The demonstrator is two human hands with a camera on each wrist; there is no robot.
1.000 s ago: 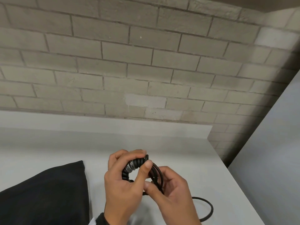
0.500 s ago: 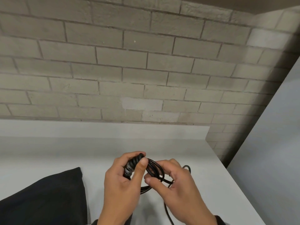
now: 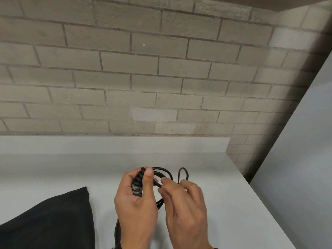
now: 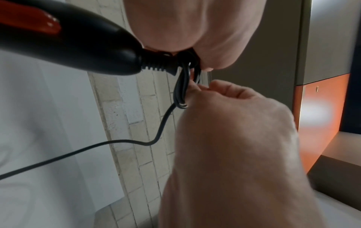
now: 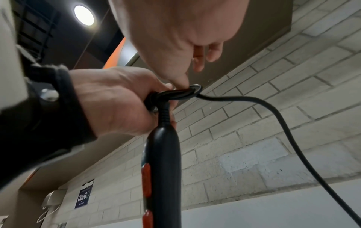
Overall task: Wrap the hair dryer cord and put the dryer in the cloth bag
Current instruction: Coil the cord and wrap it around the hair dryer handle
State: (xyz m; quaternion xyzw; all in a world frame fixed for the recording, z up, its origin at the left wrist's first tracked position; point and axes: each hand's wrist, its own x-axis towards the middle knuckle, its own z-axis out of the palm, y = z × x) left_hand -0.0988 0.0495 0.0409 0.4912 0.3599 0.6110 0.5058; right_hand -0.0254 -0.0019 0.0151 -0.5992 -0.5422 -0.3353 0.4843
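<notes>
My left hand (image 3: 138, 191) grips a bundle of coiled black cord (image 3: 162, 174) above the white counter, thumb pressed on the ribbed coils. The hair dryer (image 5: 162, 162), black with red switches, hangs by its handle below that hand; its body is hidden in the head view. My right hand (image 3: 179, 194) pinches the cord loops beside the left thumb, and a small free loop (image 3: 182, 174) stands up past its knuckles. A loose length of cord (image 4: 78, 152) trails down toward the counter. The black cloth bag (image 3: 46, 221) lies flat at the lower left.
The white counter (image 3: 233, 203) ends at a right edge beside a pale panel (image 3: 301, 177). A brick wall (image 3: 161, 78) with a low white upstand closes the back. A blue sticker (image 5: 84, 195) and a white wall fitting show in the right wrist view.
The right hand has shifted up beside the left thumb, drawing in more cord. The slack loop that lay on the counter is gone and a small loop now stands above the right hand.
</notes>
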